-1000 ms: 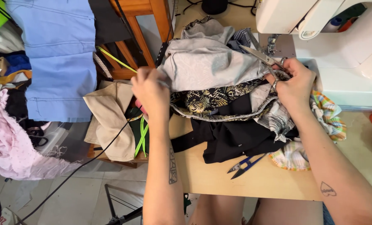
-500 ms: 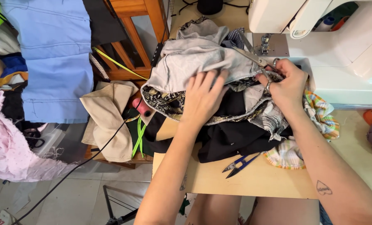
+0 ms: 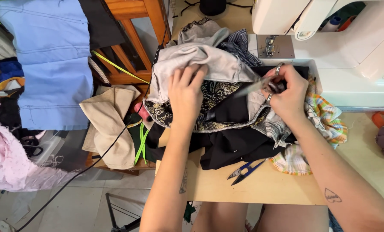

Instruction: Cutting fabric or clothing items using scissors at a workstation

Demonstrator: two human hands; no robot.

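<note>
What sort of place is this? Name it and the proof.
Likely a home sewing workspace: a white sewing machine on a wooden table, heaped fabric pieces, and blue thread snips.

Bare tattooed forearms, ringed right hand [image 3: 288,96]

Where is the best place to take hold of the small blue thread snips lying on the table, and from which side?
Probably at the blue handle end of the blue thread snips, coming from above and from the right. They lie flat on the bare wooden table, their points aimed down-left, the handle end nearest the black cloth and the right hand.
</note>
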